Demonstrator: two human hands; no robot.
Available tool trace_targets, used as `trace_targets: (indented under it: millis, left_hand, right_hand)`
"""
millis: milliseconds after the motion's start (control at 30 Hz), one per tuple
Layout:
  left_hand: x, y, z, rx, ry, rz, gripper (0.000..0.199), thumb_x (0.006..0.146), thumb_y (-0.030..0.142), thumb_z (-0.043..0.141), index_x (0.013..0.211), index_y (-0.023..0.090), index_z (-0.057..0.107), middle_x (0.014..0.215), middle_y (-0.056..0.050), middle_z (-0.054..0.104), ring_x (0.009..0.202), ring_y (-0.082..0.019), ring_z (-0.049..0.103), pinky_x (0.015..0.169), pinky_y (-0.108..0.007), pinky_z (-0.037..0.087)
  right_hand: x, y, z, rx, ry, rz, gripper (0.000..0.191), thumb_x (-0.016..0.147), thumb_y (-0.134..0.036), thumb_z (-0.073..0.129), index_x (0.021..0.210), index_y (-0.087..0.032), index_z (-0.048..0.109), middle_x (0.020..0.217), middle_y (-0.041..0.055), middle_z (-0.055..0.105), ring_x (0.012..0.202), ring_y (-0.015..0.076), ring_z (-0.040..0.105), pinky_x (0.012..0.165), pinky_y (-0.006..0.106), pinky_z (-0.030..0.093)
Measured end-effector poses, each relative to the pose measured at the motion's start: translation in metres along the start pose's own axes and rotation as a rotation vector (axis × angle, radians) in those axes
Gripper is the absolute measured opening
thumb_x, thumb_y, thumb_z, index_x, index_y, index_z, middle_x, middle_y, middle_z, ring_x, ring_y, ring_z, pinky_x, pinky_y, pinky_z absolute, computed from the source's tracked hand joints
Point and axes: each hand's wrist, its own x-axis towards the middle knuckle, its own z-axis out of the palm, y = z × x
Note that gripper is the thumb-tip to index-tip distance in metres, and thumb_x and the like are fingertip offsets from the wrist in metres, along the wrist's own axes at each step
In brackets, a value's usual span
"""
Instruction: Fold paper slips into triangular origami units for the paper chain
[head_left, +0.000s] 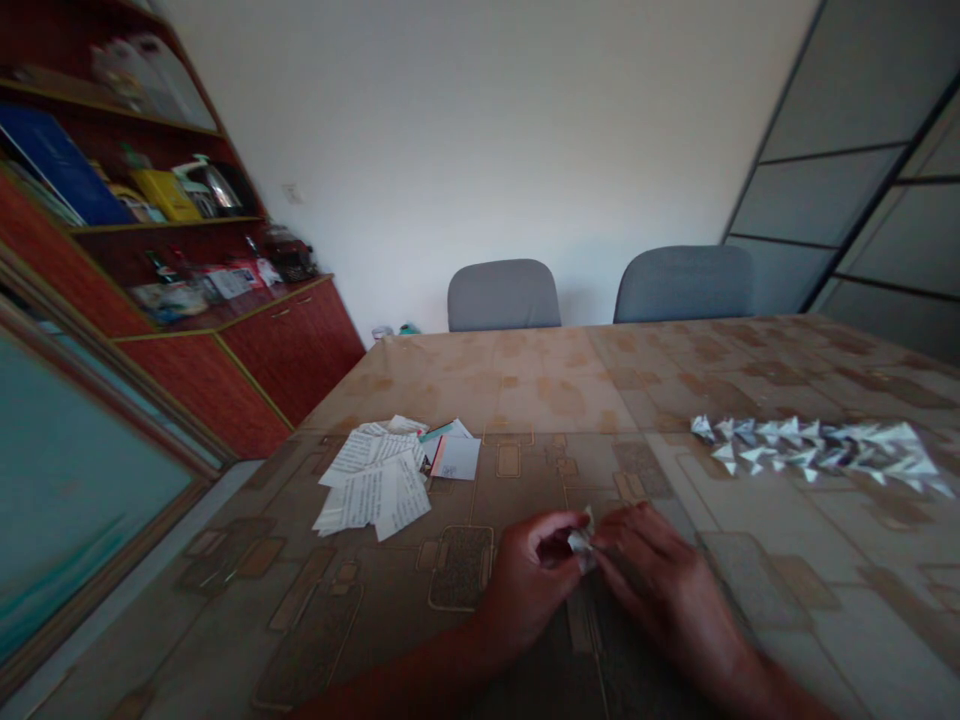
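Note:
Near the front middle of the table, my left hand (529, 575) pinches a small folded piece of paper (580, 543) between thumb and fingers. My right hand (660, 575) closes on the same paper from the right, its fingertips against the paper's edge. The fingers partly cover the paper, so its full shape is hidden. A loose pile of printed paper pieces (371, 485) lies on the table to the left, beyond my left hand. To the right, farther back, several folded pointed paper pieces (814, 447) sit in a long cluster.
The patterned table (555, 385) spans the view. Two grey chairs (504, 295) stand at its far side against a white wall. On the left is a red-brown cabinet (289, 340) with shelves of bottles, a kettle and folders. Panelled doors (832, 190) are at the right.

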Motion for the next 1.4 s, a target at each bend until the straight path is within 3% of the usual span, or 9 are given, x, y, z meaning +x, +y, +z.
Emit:
trace_targets:
  millis: [167, 300, 500, 600, 733, 900, 1200, 1400]
  left_hand:
    - [-0.001, -0.004, 0.004, 0.02, 0.022, -0.015, 0.031, 0.07, 0.015, 0.067, 0.101, 0.01, 0.071, 0.094, -0.012, 0.074, 0.088, -0.024, 0.069, 0.081, -0.033, 0.053]
    - [-0.004, 0.001, 0.005, -0.06, -0.016, -0.022, 0.037, 0.069, 0.013, 0.068, 0.105, 0.013, 0.069, 0.102, -0.011, 0.073, 0.092, -0.023, 0.068, 0.084, -0.031, 0.051]
    - [-0.009, 0.013, 0.002, -0.085, 0.013, -0.002, 0.028, 0.081, 0.034, 0.064, 0.099, 0.013, 0.071, 0.096, -0.01, 0.074, 0.092, -0.023, 0.067, 0.083, -0.032, 0.05]
    - [-0.007, 0.013, 0.001, -0.038, 0.039, 0.011, 0.031, 0.084, 0.041, 0.062, 0.095, 0.013, 0.071, 0.093, -0.009, 0.074, 0.088, -0.023, 0.067, 0.08, -0.031, 0.051]
    - [-0.004, 0.006, -0.001, -0.11, 0.084, -0.018, 0.04, 0.089, 0.047, 0.056, 0.108, 0.014, 0.068, 0.103, -0.011, 0.071, 0.091, -0.023, 0.066, 0.076, -0.03, 0.052]
    - [-0.002, 0.0, -0.002, -0.109, 0.078, -0.068, 0.037, 0.078, 0.04, 0.07, 0.103, 0.013, 0.071, 0.099, -0.01, 0.074, 0.093, -0.025, 0.067, 0.081, -0.032, 0.051]
    - [-0.008, 0.007, 0.003, 0.002, 0.111, 0.005, 0.031, 0.083, 0.034, 0.063, 0.105, 0.014, 0.071, 0.106, -0.011, 0.074, 0.098, -0.026, 0.069, 0.086, -0.035, 0.053]
    - [-0.01, 0.007, 0.004, 0.061, 0.116, 0.047, 0.028, 0.085, 0.028, 0.059, 0.106, 0.014, 0.071, 0.109, -0.011, 0.073, 0.1, -0.026, 0.068, 0.089, -0.036, 0.053]
  right_hand:
    - [0.003, -0.005, 0.001, -0.131, 0.069, -0.05, 0.02, 0.095, -0.014, 0.042, 0.083, -0.021, 0.057, 0.074, 0.0037, 0.064, 0.07, 0.0188, 0.062, 0.066, 0.031, 0.051]
    - [0.003, -0.008, 0.002, -0.096, 0.07, -0.057, 0.018, 0.093, -0.013, 0.043, 0.085, -0.021, 0.056, 0.077, 0.0037, 0.065, 0.071, 0.0187, 0.064, 0.066, 0.03, 0.052]
    - [0.001, -0.002, 0.003, 0.086, 0.073, 0.106, 0.014, 0.089, -0.012, 0.047, 0.091, -0.023, 0.056, 0.085, 0.0041, 0.064, 0.077, 0.0181, 0.066, 0.068, 0.028, 0.056]
    - [0.001, -0.002, 0.003, 0.077, 0.047, 0.094, 0.017, 0.089, -0.013, 0.047, 0.095, -0.022, 0.059, 0.089, 0.005, 0.065, 0.081, 0.0193, 0.067, 0.071, 0.03, 0.057]
    - [0.001, -0.004, 0.001, 0.034, 0.064, 0.026, 0.018, 0.092, -0.014, 0.045, 0.093, -0.021, 0.061, 0.086, 0.0057, 0.066, 0.079, 0.0193, 0.067, 0.071, 0.03, 0.058]
    - [-0.001, -0.005, 0.001, -0.024, 0.055, -0.056, 0.019, 0.094, -0.014, 0.044, 0.097, -0.02, 0.061, 0.086, 0.0058, 0.068, 0.08, 0.0196, 0.066, 0.071, 0.032, 0.057]
    - [0.0, -0.005, 0.003, -0.141, 0.096, -0.109, 0.022, 0.097, -0.018, 0.043, 0.094, -0.019, 0.064, 0.081, 0.006, 0.07, 0.074, 0.0201, 0.066, 0.067, 0.032, 0.054]
    - [0.0, -0.006, 0.004, -0.148, 0.055, -0.089, 0.022, 0.098, -0.021, 0.041, 0.092, -0.02, 0.063, 0.08, 0.0055, 0.07, 0.073, 0.021, 0.065, 0.07, 0.035, 0.052]
